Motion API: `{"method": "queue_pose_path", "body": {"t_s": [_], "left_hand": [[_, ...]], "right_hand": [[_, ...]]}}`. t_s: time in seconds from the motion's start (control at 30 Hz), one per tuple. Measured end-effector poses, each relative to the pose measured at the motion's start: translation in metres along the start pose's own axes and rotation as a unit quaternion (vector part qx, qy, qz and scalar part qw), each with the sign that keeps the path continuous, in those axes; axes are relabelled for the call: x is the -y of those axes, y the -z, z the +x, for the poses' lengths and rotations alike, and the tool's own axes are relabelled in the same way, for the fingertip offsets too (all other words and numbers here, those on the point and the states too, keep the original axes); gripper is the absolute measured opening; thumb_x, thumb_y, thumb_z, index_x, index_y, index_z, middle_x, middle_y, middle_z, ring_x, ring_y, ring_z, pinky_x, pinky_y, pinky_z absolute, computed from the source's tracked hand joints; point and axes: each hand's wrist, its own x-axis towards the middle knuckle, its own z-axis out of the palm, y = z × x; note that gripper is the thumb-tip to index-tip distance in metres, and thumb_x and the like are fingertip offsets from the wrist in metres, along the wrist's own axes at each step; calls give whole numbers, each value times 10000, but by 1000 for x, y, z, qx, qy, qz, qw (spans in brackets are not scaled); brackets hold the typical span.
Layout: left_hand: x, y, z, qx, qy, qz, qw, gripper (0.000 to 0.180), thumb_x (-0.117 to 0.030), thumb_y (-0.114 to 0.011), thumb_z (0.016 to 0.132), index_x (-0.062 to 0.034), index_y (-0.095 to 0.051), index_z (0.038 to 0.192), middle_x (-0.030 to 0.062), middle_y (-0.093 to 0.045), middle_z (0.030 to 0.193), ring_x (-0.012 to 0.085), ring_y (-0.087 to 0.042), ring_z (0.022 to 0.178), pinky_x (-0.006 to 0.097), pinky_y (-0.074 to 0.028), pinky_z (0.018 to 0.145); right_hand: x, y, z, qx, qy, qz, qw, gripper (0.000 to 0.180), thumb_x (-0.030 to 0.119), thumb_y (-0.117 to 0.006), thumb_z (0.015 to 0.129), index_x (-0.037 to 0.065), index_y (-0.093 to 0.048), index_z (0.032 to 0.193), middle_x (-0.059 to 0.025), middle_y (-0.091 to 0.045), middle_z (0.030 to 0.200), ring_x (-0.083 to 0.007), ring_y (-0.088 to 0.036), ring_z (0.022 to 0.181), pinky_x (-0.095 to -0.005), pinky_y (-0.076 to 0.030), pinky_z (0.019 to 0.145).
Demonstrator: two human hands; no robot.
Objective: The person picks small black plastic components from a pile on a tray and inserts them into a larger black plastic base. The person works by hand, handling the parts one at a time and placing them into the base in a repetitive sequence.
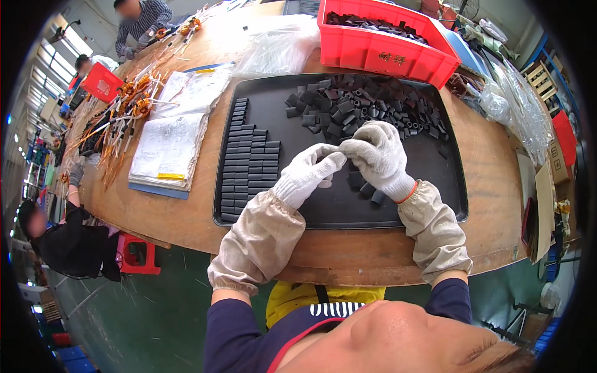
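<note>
Both hands wear white knitted gloves and meet over the middle of a black tray (323, 214). My left hand (308, 174) is closed, its thumb and fingers pinched together. Touching its fingertips, my right hand (378, 158) is curled in a pinch as well. Whatever sits between the fingers is hidden. Short black tubes (252, 165) lie in neat rows along the tray's left side. A loose heap of similar black tube pieces (339, 109) fills the far right part. Several stray pieces (367, 188) lie beside and partly under my right hand.
Behind the tray stands a red bin (388, 53) of black pieces, beside clear plastic bags (280, 46). To the left are an open paper binder (171, 140) and wired copper coils (134, 99). Co-workers sit at the far left and left. Plastic wrap (522, 93) lies right.
</note>
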Motion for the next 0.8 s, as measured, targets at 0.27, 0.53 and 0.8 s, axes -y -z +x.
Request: {"method": "queue_pose_path", "body": {"t_s": [0.27, 0.53, 0.8], "left_hand": [[5, 0, 4, -27, -21, -36, 999, 368, -338, -727, 979, -83, -660, 1236, -47, -624, 979, 36, -542, 808, 227, -502, 733], [1, -4, -1, -24, 3, 2, 1000, 369, -312, -711, 989, -68, -646, 1258, -10, -667, 1029, 52, -588, 894, 237, -510, 764], [3, -5, 1, -36, -29, -44, 998, 311, -255, -716, 992, -41, -661, 1210, -34, -610, 947, 29, -536, 791, 214, -492, 696]], "right_hand": [[1, -11, -16, -23, -227, 275, 934, 198, 41, -744, 869, 94, -688, 1052, -56, -694, 1020, -249, -676, 920, -369, -539, 841], [11, -5, -8, 24, -339, 440, 831, 105, 6, -671, 962, 35, -652, 1061, -24, -709, 1027, -80, -639, 977, -270, -539, 866], [5, -1, -1, 64, -202, 270, 939, 122, 7, -725, 865, 28, -682, 977, -97, -702, 990, -250, -687, 929, -347, -551, 839]]}}
